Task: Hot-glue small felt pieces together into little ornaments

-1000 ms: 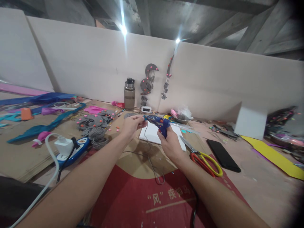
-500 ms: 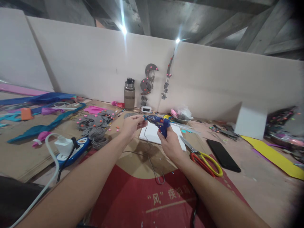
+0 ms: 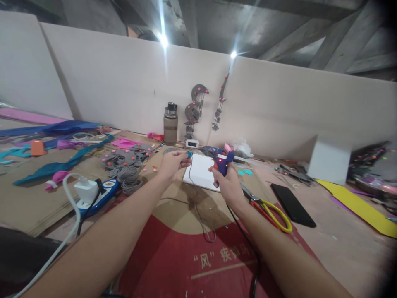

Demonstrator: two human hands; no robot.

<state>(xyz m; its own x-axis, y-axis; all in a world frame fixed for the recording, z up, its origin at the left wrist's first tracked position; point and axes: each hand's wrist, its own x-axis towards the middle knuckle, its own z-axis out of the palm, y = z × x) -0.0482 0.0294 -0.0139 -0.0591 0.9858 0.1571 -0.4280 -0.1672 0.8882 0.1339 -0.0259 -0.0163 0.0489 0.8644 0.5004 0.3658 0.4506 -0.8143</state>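
Workbench is basically a cardboard-covered table (image 3: 37, 207) with a red printed sheet (image 3: 186, 252) laid over the near part. Sitting on it: white board (image 3: 200, 174), red-and-yellow scissors (image 3: 269, 209), black phone (image 3: 293, 198), and a white plug in a blue power strip (image 3: 96, 192). Further back there's a grey bottle (image 3: 170, 124), grey cord (image 3: 127, 176), blue strips (image 3: 58, 163) and yellow sheet (image 3: 359, 203).

The glue gun (image 3: 221, 158) is blue, with a small red light glowing on its side. It is held up off the worktop (image 3: 335, 231) in the right hand (image 3: 228, 184), its nozzle pointing left. A black cord runs down from its grip. Just apart from the nozzle, the left hand (image 3: 173, 161) pinches a small blue bead (image 3: 189, 154) — round, at the fingertips — from which a thin grey string (image 3: 198, 207) hangs down and loops on the worktop.
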